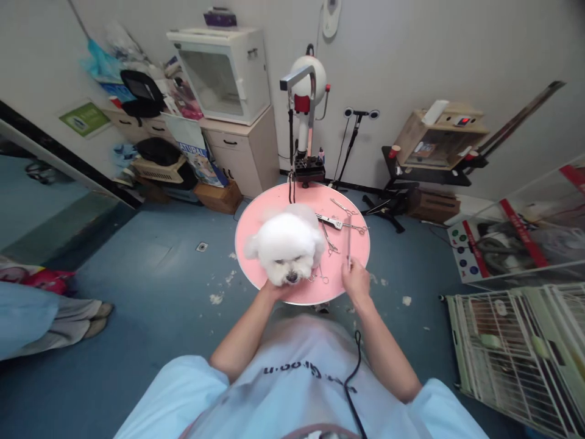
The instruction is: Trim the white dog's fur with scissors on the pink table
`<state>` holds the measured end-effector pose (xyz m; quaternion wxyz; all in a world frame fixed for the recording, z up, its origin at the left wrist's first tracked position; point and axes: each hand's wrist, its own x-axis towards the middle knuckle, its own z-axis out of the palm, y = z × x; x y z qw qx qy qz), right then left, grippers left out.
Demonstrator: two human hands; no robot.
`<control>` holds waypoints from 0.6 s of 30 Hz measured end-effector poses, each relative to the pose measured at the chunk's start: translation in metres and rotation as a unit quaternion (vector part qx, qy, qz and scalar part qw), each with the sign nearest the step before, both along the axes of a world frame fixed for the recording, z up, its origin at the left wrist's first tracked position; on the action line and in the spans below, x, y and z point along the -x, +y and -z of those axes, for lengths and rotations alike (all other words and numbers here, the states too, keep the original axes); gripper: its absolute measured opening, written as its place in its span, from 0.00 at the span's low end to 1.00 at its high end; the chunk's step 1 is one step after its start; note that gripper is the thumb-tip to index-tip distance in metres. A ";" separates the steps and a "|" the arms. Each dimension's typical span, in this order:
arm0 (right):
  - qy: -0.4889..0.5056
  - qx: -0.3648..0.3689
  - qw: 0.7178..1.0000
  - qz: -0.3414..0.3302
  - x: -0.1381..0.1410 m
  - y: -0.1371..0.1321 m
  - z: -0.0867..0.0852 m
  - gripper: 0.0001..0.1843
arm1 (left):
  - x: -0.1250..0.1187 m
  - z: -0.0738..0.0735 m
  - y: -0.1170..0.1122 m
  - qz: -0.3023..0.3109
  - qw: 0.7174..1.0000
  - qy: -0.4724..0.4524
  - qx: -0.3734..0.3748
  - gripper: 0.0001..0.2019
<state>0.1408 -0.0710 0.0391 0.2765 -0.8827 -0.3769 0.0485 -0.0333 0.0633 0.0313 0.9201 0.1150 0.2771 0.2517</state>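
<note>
A small white fluffy dog (286,246) sits on a round pink grooming table (256,222), facing me. My left hand (273,291) cups under the dog's chin, its fingers mostly hidden by fur. My right hand (356,281) is closed round the lower end of a long metal comb (349,241), which points away from me over the table, to the right of the dog. Several scissors (343,209) lie on the table behind the comb.
A grooming arm with a red and white dryer (305,91) stands at the table's far edge. A cabinet with a white box (223,73) is at the back left, a wire cage (516,341) at the right. Another person's legs (50,314) are at the left. Fur clumps (216,298) litter the blue floor.
</note>
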 end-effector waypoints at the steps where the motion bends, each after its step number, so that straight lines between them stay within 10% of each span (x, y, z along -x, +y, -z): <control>1: -0.023 -0.042 0.999 0.000 -0.003 -0.001 0.002 0.16 | 0.001 0.002 -0.001 -0.012 1.000 0.000 0.016 0.11; 6: -0.182 -0.206 0.930 -0.246 -0.008 0.010 0.000 0.14 | 0.002 0.010 -0.006 -0.064 0.996 -0.024 0.061 0.11; 11: -0.223 -0.183 0.932 -0.218 -0.031 0.073 -0.037 0.15 | 0.003 0.017 -0.009 -0.124 0.988 -0.026 0.089 0.13; 15: -0.060 -0.211 0.960 -0.174 -0.050 0.101 -0.058 0.15 | 0.007 0.029 -0.011 -0.160 0.983 -0.012 0.088 0.13; 18: 0.209 -0.144 0.925 -0.281 -0.041 0.101 -0.053 0.16 | 0.010 0.034 -0.012 -0.179 0.981 -0.011 0.069 0.12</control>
